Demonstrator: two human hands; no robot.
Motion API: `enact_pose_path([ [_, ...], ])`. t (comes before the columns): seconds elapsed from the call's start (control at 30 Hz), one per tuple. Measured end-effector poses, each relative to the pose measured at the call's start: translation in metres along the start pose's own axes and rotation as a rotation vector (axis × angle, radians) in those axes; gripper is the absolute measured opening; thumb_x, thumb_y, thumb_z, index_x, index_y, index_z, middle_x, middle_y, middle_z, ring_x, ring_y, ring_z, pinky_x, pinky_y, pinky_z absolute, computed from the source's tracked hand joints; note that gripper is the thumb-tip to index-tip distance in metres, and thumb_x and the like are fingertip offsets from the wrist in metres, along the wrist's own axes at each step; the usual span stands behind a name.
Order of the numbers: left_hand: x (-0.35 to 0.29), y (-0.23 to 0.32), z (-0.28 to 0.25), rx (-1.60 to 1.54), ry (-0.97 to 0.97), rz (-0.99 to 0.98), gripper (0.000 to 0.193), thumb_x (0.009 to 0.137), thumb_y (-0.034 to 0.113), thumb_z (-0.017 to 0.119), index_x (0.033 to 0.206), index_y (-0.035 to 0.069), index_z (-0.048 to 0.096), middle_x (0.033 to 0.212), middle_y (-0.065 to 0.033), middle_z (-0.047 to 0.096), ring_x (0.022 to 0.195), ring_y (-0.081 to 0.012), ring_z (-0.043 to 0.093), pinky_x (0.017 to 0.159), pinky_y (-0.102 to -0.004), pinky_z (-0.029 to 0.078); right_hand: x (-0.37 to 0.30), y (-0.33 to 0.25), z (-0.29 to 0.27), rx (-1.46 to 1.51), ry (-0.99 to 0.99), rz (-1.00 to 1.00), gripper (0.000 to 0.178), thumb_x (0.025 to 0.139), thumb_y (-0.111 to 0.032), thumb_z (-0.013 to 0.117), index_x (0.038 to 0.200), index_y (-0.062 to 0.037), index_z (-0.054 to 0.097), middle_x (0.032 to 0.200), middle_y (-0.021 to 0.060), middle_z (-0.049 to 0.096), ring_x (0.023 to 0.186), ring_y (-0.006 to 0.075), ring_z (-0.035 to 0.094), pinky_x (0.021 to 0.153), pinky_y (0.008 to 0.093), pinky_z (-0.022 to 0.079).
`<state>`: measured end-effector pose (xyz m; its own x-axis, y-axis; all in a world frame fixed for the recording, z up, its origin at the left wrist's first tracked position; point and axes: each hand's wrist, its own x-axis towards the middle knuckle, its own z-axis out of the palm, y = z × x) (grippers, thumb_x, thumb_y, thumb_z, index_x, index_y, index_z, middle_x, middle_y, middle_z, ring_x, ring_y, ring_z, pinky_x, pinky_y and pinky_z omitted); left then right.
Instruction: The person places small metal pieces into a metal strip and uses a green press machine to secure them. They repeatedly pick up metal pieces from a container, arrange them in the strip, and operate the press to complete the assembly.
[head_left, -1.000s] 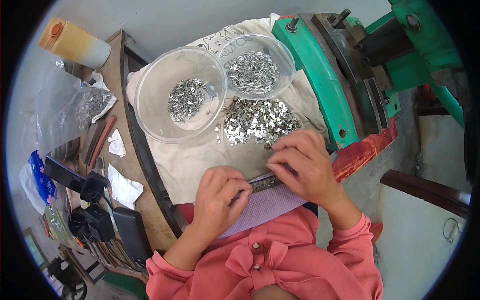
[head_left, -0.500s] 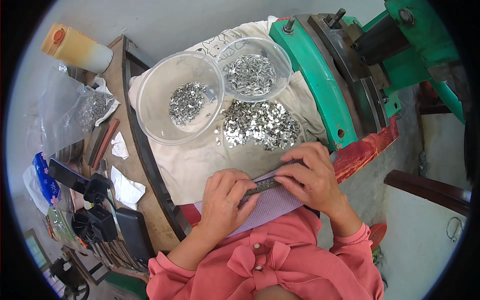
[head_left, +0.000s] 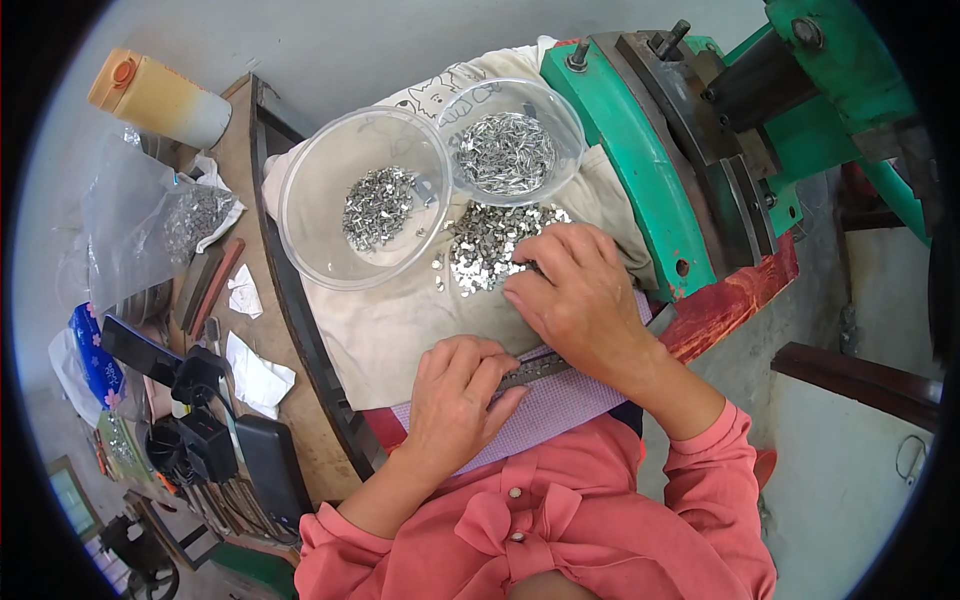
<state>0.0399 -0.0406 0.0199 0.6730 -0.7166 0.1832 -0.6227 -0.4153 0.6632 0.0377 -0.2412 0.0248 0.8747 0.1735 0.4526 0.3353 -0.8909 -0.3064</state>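
My left hand (head_left: 455,400) is closed around the left end of a narrow dark metal bar (head_left: 545,366), which lies slanted over a purple checked cloth (head_left: 510,435) at the table's near edge. Farther up, my right hand (head_left: 580,305) reaches over the right side of a loose pile of small flat shiny metal pieces (head_left: 480,262). Its fingers are bent together at the pile; whatever they pinch is hidden. Behind the pile stand a clear tub of thin metal pins (head_left: 508,152) and, left of it, a larger clear tub (head_left: 290,235) with short metal bits inside.
A green press (head_left: 620,190) with dark metal plates stands at the right on a red board (head_left: 735,300). Beige cloth (head_left: 360,340) covers the work surface. On the wooden side table (head_left: 300,400) at left are a plastic bottle (head_left: 160,100), a bag, paper scraps and black adapters.
My right hand has left the bar and moved up and left onto the pile. My left hand stays at the bar, now holding it alone.
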Motion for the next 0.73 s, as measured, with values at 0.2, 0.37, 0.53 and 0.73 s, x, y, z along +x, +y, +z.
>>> enact_pose_path([
  [0.2, -0.003, -0.003, -0.008, 0.033, 0.001, 0.000, 0.038, 0.064, 0.010, 0.086, 0.096, 0.008, 0.066, 0.099, -0.0058, 0.064, 0.097, -0.0286, 0.059, 0.084, -0.0406, 0.043, -0.002, -0.002, -0.001, 0.122, -0.045, 0.010, 0.012, 0.075, -0.011, 0.074, 0.083, -0.0066, 0.066, 0.103, 0.0051, 0.062, 0.104, 0.0284, 0.057, 0.092, 0.0437, 0.044],
  [0.37, -0.004, -0.005, -0.015, 0.028, -0.047, -0.011, 0.033, 0.068, 0.012, 0.083, 0.097, 0.008, 0.066, 0.103, -0.0055, 0.063, 0.100, -0.0282, 0.058, 0.085, -0.0409, 0.043, -0.010, -0.002, -0.003, 0.211, -0.068, 0.059, 0.016, 0.073, -0.011, 0.078, 0.084, -0.0080, 0.066, 0.106, 0.0035, 0.063, 0.104, 0.0291, 0.057, 0.092, 0.0437, 0.043],
  [0.53, -0.004, -0.006, -0.015, -0.003, -0.020, -0.042, 0.040, 0.062, 0.010, 0.087, 0.096, 0.009, 0.065, 0.099, -0.0063, 0.065, 0.097, -0.0290, 0.060, 0.085, -0.0401, 0.043, -0.019, -0.010, -0.016, 0.272, -0.030, 0.074, 0.016, 0.074, -0.011, 0.077, 0.082, -0.0075, 0.064, 0.105, 0.0051, 0.062, 0.104, 0.0284, 0.056, 0.092, 0.0425, 0.043],
  [0.73, -0.007, -0.010, -0.021, -0.031, -0.061, -0.062, 0.040, 0.069, 0.013, 0.084, 0.103, 0.009, 0.064, 0.105, -0.0076, 0.063, 0.102, -0.0300, 0.058, 0.086, -0.0415, 0.043, -0.038, -0.032, -0.016, 0.375, -0.075, 0.052, 0.016, 0.075, -0.012, 0.077, 0.085, -0.0091, 0.065, 0.109, 0.0053, 0.062, 0.106, 0.0273, 0.057, 0.093, 0.0445, 0.043],
])
